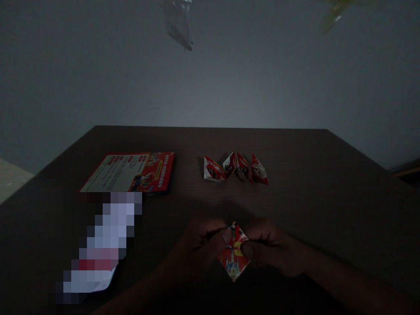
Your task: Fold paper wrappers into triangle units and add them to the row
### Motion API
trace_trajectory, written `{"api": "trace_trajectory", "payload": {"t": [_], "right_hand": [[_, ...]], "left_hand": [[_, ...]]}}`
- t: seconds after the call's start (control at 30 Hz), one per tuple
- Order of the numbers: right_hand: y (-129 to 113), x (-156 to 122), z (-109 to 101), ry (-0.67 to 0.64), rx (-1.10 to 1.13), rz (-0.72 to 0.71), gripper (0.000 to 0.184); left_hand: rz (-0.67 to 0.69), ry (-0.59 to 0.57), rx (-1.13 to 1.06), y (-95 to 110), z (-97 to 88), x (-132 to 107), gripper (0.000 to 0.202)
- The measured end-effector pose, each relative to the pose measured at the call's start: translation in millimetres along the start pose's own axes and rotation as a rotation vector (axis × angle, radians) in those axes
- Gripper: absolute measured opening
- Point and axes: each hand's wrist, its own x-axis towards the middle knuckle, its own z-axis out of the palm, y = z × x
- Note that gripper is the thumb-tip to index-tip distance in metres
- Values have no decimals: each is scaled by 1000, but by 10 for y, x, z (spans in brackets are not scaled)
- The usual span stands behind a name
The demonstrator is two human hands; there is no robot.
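**Both hands pinching a folded paper at the near edge of the desk**

Dim light covers a dark brown wooden desk (328,188) set against a plain pale wall. Close to the near edge, about midway along it, the left hand (200,247) and the right hand (272,251) meet over a small red printed paper folded into a diamond shape (233,256). Each grip is pressed together on the paper: the left thumb lies on its upper left side, the right thumb on its right side, with the lower point of the diamond sticking out below the fingers towards the near edge. Whether the paper rests on the desk or is lifted just off it cannot be told

Farther back, right of centre, a row of four small folded red-and-white paper pieces (236,168) stands side by side, touching one another, well apart from the hands. Towards the far left lies a flat red-and-white printed sheet (131,171). Nearer the left front corner sits a blurred, pixelated white and red object (101,245), its upper end just beside the sheet's near edge
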Motion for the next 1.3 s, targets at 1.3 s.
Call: {"api": "trace_trajectory", "payload": {"t": [1.3], "right_hand": [[2, 18, 32, 111, -143, -45, 39]], "left_hand": [[-163, -39, -159, -3, 33, 3, 34]]}}
